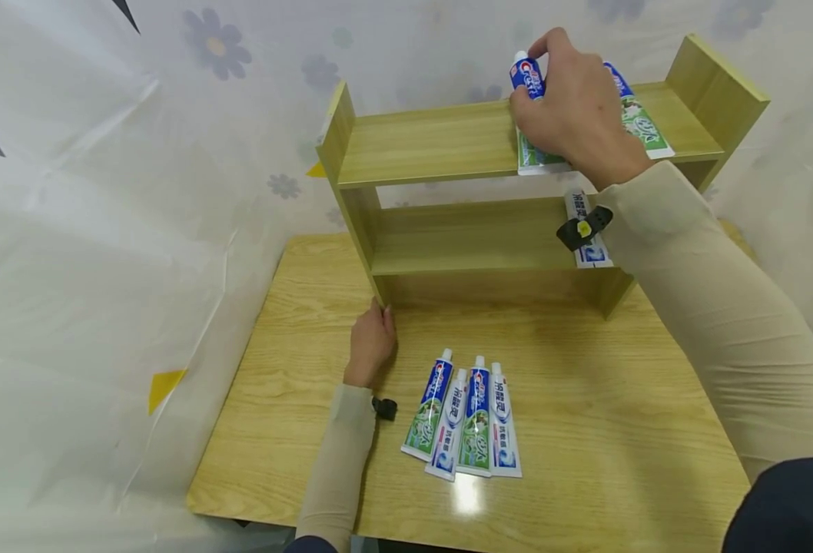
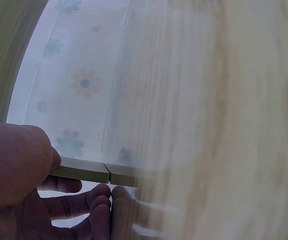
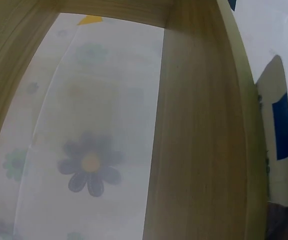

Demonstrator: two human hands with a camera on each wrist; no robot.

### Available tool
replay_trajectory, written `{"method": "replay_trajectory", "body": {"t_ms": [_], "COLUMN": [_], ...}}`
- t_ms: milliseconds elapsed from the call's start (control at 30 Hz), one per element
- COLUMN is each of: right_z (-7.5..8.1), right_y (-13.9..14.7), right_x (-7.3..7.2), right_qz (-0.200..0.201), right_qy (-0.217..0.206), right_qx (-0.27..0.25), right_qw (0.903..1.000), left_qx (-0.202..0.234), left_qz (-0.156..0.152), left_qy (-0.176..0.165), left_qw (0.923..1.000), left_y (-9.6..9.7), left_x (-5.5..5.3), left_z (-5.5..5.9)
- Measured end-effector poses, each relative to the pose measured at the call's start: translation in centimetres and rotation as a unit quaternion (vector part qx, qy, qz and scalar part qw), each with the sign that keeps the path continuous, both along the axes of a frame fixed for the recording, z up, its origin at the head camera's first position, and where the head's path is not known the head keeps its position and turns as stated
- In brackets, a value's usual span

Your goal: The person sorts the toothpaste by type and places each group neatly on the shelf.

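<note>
My right hand (image 1: 582,104) is over the upper board of a wooden shelf (image 1: 434,146), thumb and forefinger pinching a blue-and-green toothpaste tube (image 1: 526,77) near its white cap. The tube's flat end (image 3: 283,175) overhangs the board's front edge in the right wrist view. Another blue-and-green tube (image 1: 642,123) lies to its right, partly behind the hand. Down at the shelf's left side panel, my left hand (image 1: 370,342) grips the lower front corner; in the left wrist view its fingers (image 2: 68,205) curl beneath the panel's edge.
A white toothpaste tube (image 1: 593,252) lies on the middle board, partly covered by the right wrist strap (image 1: 584,228). Several tubes, blue-green ones (image 1: 429,407) and white ones (image 1: 505,430), lie side by side on the wooden table (image 1: 586,461). Plastic-covered flowered wall behind.
</note>
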State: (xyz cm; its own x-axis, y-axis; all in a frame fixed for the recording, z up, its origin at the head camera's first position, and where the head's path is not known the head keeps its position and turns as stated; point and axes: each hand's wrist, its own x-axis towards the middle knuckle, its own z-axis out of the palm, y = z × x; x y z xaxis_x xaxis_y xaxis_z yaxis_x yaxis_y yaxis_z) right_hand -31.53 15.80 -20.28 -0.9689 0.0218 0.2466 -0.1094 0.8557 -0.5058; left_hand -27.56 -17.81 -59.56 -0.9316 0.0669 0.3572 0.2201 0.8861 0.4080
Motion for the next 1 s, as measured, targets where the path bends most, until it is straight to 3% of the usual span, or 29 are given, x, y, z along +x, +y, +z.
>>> {"method": "replay_trajectory", "body": {"t_ms": [167,300,500,633,800,1000], "right_z": [0.0,0.2,0.7,0.5,0.2,-0.3], "right_y": [0.0,0.0,-0.3,-0.2,0.1,0.6], "right_x": [-0.6,-1.1,-1.1,-0.8,0.4,2.7], "right_qz": [-0.007,0.001,0.013,0.016,-0.014,-0.044], "right_qy": [-0.024,-0.055,-0.087,-0.069,-0.023,0.092], "right_qx": [0.011,0.053,0.088,0.071,0.010,-0.050], "right_qw": [0.9996,0.9971,0.9922,0.9949,0.9996,0.9935], "left_qx": [0.023,0.032,0.011,0.003,0.011,0.005], "left_qz": [-0.005,-0.009,-0.005,0.000,0.005,0.005], "left_qy": [-0.003,0.013,0.006,-0.008,-0.017,-0.024], "left_qw": [0.9997,0.9994,0.9999,1.0000,0.9998,0.9997], "left_y": [0.3,0.5,0.1,0.1,0.3,0.2], "left_x": [0.4,0.8,-0.1,-0.3,-0.2,-0.1], "left_z": [0.6,1.5,0.2,0.0,-0.1,-0.6]}}
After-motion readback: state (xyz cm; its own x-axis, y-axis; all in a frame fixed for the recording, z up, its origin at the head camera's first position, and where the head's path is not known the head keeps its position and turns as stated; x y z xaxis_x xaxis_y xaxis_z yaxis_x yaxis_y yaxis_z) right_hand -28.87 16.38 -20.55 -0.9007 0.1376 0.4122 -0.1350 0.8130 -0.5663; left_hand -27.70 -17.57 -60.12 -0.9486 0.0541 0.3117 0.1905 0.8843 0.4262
